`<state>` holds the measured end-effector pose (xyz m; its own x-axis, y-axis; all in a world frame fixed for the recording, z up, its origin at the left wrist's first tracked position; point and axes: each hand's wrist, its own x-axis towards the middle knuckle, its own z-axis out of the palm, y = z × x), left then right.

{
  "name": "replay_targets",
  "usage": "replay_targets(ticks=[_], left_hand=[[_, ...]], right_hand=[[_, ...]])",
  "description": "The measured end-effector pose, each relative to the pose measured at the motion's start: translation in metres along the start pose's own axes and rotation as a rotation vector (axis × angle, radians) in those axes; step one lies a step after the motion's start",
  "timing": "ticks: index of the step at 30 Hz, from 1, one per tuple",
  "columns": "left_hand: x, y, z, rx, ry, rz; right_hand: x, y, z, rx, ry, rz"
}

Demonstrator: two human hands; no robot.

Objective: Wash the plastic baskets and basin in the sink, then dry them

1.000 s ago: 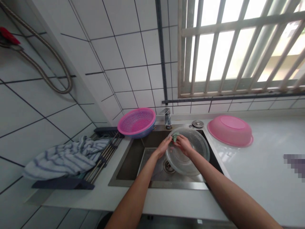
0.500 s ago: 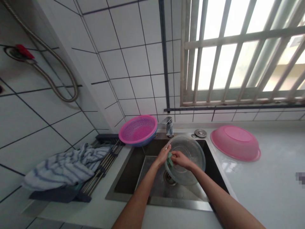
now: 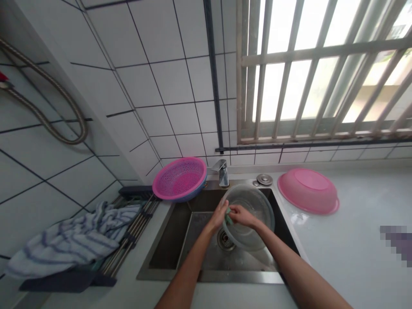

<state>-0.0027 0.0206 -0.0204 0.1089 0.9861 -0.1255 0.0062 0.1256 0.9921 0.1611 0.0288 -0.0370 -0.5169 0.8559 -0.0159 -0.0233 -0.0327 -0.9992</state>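
One green cloth (image 3: 228, 217) between hands (image 3: 241, 215)

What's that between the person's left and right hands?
The head view shows a green cloth there, pinched in the right hand at the rim of the clear bowl, which the left hand holds.

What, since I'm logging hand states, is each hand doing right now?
Left hand: closed on the rim of the round, clear plastic basin.
Right hand: closed on the small, crumpled green cloth, inside the basin's near-left rim.
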Motion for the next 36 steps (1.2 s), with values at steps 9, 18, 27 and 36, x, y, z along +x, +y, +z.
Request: replay_targets(ticks=[9,18,27,36], left_hand=[[-0.015,0.008,-0.004,-0.071,-0.116,-0.154],[-0.018,0.005,0.003,-0.106,-0.164,-0.156],[-0.019,0.011,-0.001,-0.055,-0.118,-0.100],[-0.021,0.003,0.003,0.000,-0.124,-0.154]], right_hand=[[-0.002,-0.008,0.002,0.177,0.334,0.009],[-0.016,-0.013,-0.005,-0.004,0.346,-0.057],[-0.011,-0.006,0.008,0.040,0.333,-0.039],[0.000,0.000,-0.011,0.150,0.512,0.032]])
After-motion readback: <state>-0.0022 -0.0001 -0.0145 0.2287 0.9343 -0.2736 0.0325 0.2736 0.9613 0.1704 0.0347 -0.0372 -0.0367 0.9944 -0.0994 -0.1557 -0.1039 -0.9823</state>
